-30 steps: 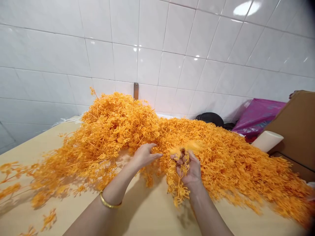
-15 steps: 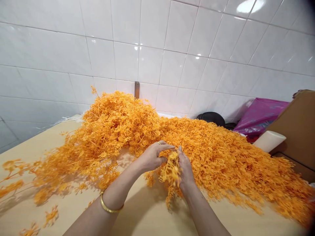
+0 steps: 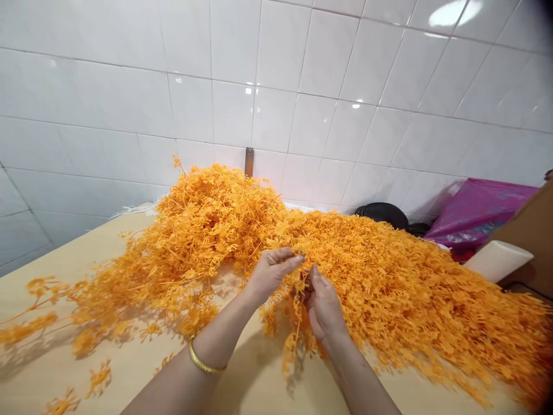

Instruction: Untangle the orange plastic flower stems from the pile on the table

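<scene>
My left hand (image 3: 273,273) is pinched at the fingertips on a small orange piece of what looks like artificial flower, beside my other hand. My right hand (image 3: 325,305) curls its fingers round an orange flower sprig (image 3: 294,325), whose lower end hangs over the table (image 3: 246,380). Part of the sprig is hidden behind the fingers. Around both hands lies a big heap of orange flower sprigs (image 3: 415,288), spreading to the right. A taller, looser mound of the same sprigs (image 3: 216,213) rises at the left.
Loose orange florets (image 3: 99,377) lie at the front left. Toward the back right are black round items (image 3: 384,214), a purple bag (image 3: 479,210), a white roll (image 3: 500,260) and a cardboard box (image 3: 529,225). A tiled wall (image 3: 276,57) closes off the back.
The view has turned slightly left. My left fingers have closed to a pinch and moved a little apart from my right hand. The sprig under my right hand hangs longer and thinner.
</scene>
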The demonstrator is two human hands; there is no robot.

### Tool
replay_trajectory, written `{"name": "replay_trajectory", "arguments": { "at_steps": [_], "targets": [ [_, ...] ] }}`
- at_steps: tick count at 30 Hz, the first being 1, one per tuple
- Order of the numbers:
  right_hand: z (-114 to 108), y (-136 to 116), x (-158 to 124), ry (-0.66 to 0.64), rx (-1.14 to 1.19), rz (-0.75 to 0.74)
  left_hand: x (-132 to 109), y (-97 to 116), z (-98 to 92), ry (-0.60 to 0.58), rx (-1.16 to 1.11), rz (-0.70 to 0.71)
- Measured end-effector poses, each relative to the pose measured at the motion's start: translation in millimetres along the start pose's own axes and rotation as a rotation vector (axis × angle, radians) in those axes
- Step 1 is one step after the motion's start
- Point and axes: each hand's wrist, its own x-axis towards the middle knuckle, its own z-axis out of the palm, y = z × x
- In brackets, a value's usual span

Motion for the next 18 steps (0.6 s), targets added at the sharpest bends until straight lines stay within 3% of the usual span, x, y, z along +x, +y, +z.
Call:
{"name": "replay_trajectory", "arguments": {
  "at_steps": [5, 11, 14, 16, 18],
  "targets": [
    [-3, 3, -1, -0.059, -0.307, -0.029, 3, -1, -1.7, 0.196, -0.311, -0.081],
    [-10, -5, -4, -0.067, -0.975, -0.375, 6, -10, -10.7, 0.196, -0.297, -0.199],
    [-11, -18, -10, -0.274, -0.935, -0.271, 6, -15, -12.3, 0.232, -0.262, -0.249],
    [-11, -29, -15, -0.499, -0.764, -0.071, 6, -17, -11.9, 0.227, -0.213, -0.269],
    [-12, -38, -19, -0.609, -0.526, 0.060, 4, -19, -10.7, 0.201, -0.166, -0.284]
  ]
}}
